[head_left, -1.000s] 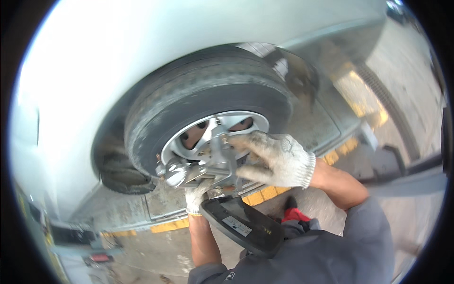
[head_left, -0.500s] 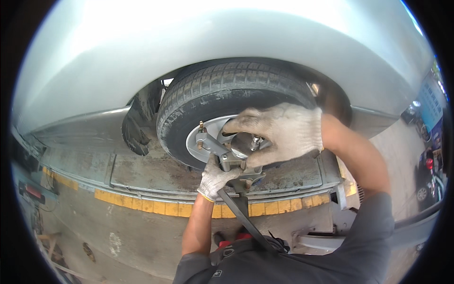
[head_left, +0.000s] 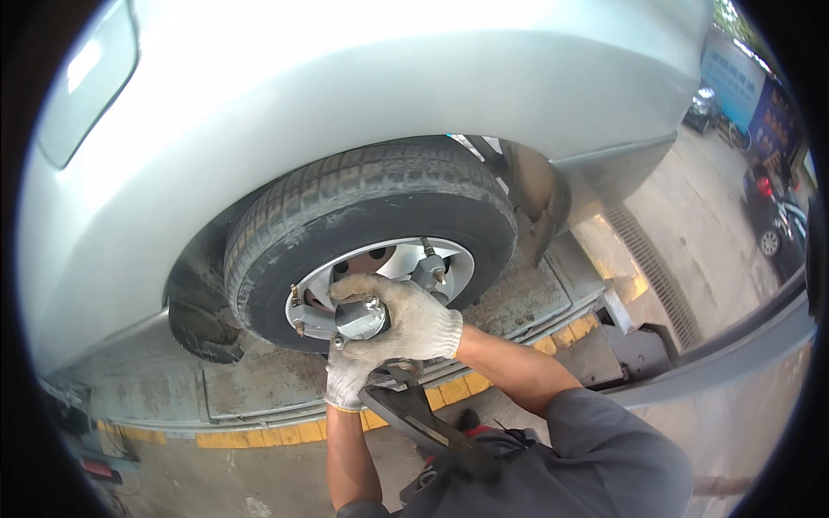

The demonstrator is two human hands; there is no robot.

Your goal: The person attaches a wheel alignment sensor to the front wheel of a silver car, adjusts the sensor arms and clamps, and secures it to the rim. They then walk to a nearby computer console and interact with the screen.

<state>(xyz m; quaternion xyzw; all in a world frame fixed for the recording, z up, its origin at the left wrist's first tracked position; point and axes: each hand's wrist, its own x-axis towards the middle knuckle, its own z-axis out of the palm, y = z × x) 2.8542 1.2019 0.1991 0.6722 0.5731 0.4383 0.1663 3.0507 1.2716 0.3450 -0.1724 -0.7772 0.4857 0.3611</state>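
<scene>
A silver metal wheel clamp (head_left: 361, 320) with a round polished hub lies across the alloy rim (head_left: 393, 257) of a car wheel. Its claws with brass-coloured pins reach the rim's left and right sides. Over the hub curls my right hand (head_left: 413, 318), in a whitish knit glove, fingers bent round its top and right side. Below it my left hand (head_left: 346, 380), gloved alike, is closed on the clamp's lower part, its fingers partly hidden. A dark flat bar (head_left: 423, 427) runs from the clamp toward my body. The black tyre (head_left: 371, 207) surrounds the rim.
The silver car body (head_left: 363, 86) arches over the wheel. Beneath it is a steel platform (head_left: 259, 384) with a yellow-striped edge (head_left: 250, 439). A floor grate (head_left: 654, 272) and a grey curved rail (head_left: 751, 388) lie to the right, with parked vehicles beyond.
The view has swung, so the wheel sits further left and lower. The clamp has turned; its claws now span the rim left and right. Both hands stay on it.
</scene>
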